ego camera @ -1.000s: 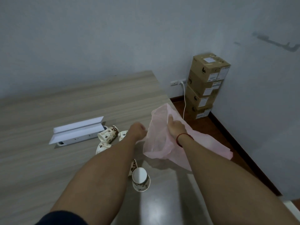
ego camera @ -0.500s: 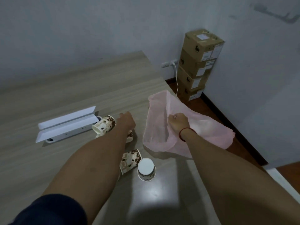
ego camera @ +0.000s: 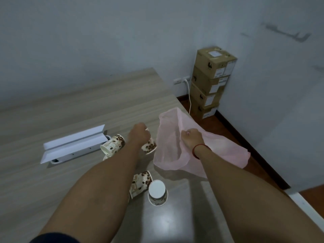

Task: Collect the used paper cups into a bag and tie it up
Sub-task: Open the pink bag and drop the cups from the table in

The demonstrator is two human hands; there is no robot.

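Note:
My right hand (ego camera: 191, 138) grips the rim of a thin pink plastic bag (ego camera: 171, 142), holding its mouth open toward the left at the table's right edge. My left hand (ego camera: 139, 135) is shut on a paper cup (ego camera: 149, 146) with a coffee-bean print, lifted just left of the bag's mouth. Another cup (ego camera: 113, 146) lies on its side beside the white box. A third cup (ego camera: 140, 183) lies on its side under my left forearm, and an upside-down cup (ego camera: 157, 192) stands next to it. A further cup is mostly hidden behind my left arm.
A white open cable box (ego camera: 73, 144) is set into the wooden table (ego camera: 70, 109) at the left. Stacked cardboard boxes (ego camera: 210, 81) stand on the floor against the wall, beside a wall socket with a white cable (ego camera: 189, 95). The table's right edge runs under the bag.
My left hand let go of the bag, reached left to the cups and closed on one, which now sits lifted by the bag's mouth. The right hand keeps its hold on the bag.

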